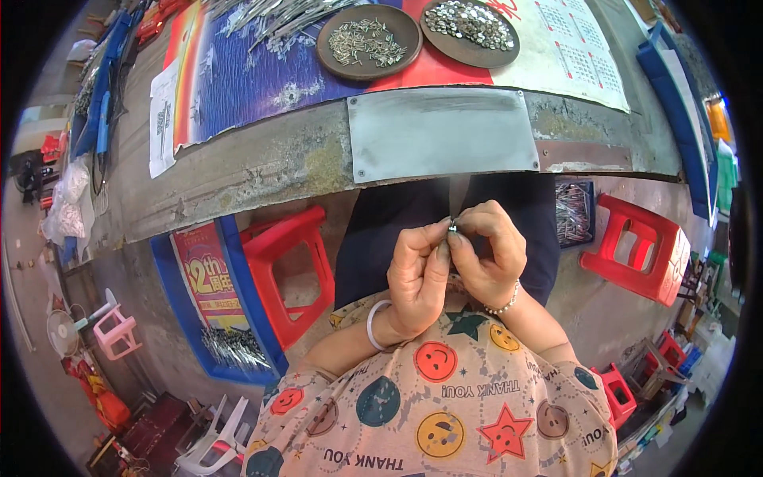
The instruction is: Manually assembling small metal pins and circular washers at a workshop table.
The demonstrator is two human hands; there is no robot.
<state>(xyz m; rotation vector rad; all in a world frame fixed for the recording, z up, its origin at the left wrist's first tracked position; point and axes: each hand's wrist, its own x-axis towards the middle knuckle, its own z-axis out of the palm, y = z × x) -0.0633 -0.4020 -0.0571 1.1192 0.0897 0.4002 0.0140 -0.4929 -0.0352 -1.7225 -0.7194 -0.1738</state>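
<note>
My left hand (417, 274) and my right hand (489, 250) meet in front of my chest, fingertips pinched together on a thin flat metal strip (458, 195) that stands upright between them. A tiny silvery piece (451, 227) sits at the strip's lower end where the fingers touch. The hands hang below the near edge of the workbench (262, 171), over my dark lap. A white bangle is on my left wrist and a bead bracelet on my right.
On the bench lie a bare metal plate (441, 131), a round dish of small pins (367, 41), a round dish of shiny small pieces (470, 25) and loose metal strips (278, 16). Red plastic stools (290, 266) (636, 246) and a blue tray of metal strips (226, 342) stand on the floor.
</note>
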